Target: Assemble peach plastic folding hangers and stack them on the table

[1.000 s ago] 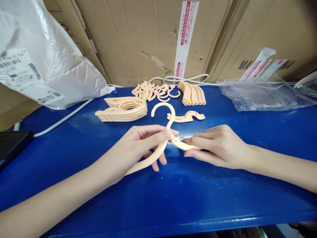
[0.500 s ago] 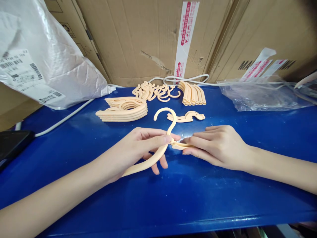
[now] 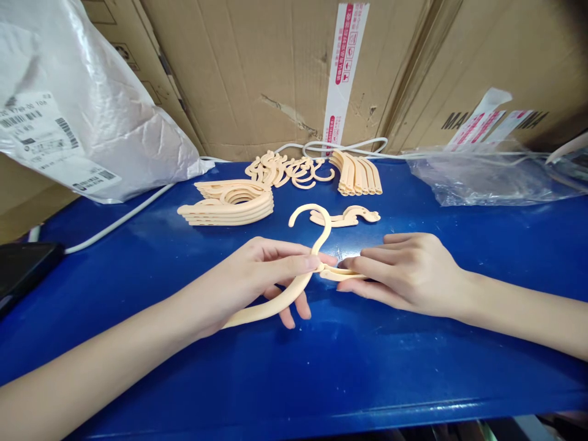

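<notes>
A cream plastic hanger [image 3: 280,302] with an upright hook is held between my two hands over the blue table. My left hand [image 3: 271,266] pinches it just below the hook, thumb on top, while the curved left arm runs back under the palm. My right hand [image 3: 408,269] is closed on the hanger's right arm, whose outer end is hidden by the fingers. Just behind the hook lies a loose hanger piece [image 3: 353,215]. Beyond my left hand sits a stack of folded cream hangers [image 3: 227,214].
Along the back of the blue table [image 3: 349,373] lie a heap of small hooks [image 3: 275,168] and a row of curved arms [image 3: 361,174]. A clear plastic bag [image 3: 478,180], white cable [image 3: 124,220], white parcel [image 3: 105,116], black phone [image 3: 30,272] and cardboard boxes [image 3: 252,67] surround them.
The hook has shifted slightly right and down, and the hanger's right arm has dropped a little. Both hands keep their grip.
</notes>
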`<state>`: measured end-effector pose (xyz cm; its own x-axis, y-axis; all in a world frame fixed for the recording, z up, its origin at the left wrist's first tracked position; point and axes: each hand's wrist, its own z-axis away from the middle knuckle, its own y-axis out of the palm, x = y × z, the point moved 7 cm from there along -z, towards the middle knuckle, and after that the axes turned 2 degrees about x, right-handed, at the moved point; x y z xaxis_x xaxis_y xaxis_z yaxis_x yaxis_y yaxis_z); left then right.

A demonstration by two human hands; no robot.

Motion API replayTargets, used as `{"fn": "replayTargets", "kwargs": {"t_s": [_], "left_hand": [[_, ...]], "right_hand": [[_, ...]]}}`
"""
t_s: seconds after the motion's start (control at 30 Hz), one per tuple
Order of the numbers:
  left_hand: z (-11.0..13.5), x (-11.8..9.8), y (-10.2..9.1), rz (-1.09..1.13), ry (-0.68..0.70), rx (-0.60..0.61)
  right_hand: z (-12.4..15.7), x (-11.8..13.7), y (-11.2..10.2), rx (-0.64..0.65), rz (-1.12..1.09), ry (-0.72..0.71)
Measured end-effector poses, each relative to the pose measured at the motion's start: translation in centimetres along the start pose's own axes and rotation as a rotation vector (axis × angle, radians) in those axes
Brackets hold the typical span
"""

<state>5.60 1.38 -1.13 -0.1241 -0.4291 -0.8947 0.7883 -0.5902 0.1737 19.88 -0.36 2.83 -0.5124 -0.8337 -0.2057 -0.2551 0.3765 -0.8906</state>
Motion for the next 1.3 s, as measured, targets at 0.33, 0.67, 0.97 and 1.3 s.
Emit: {"fn": "replayTargets", "kwargs": {"t_s": [0.33, 0.67, 0.97, 1.3], "left_hand": [[0.0, 0.2, 0.3, -0.010, -0.028, 0.076], [-0.1, -0.8, 0.3, -0.218, 0.076, 0.012], [-0.1, -0.9, 0.4, -0.286, 0.111, -0.018], [-0.5, -1.1, 0.6, -0.258, 0.121, 0.007]], "right_hand": [[-0.2, 0.5, -0.2, -0.024, 0.089, -0.032], [-0.4, 0.8, 0.0, -0.018, 0.147, -0.047], [-0.1, 0.6, 0.3, 0.012, 0.056, -0.032], [-0.2, 0.1, 0.8, 0.067, -0.030, 0.029]]}}
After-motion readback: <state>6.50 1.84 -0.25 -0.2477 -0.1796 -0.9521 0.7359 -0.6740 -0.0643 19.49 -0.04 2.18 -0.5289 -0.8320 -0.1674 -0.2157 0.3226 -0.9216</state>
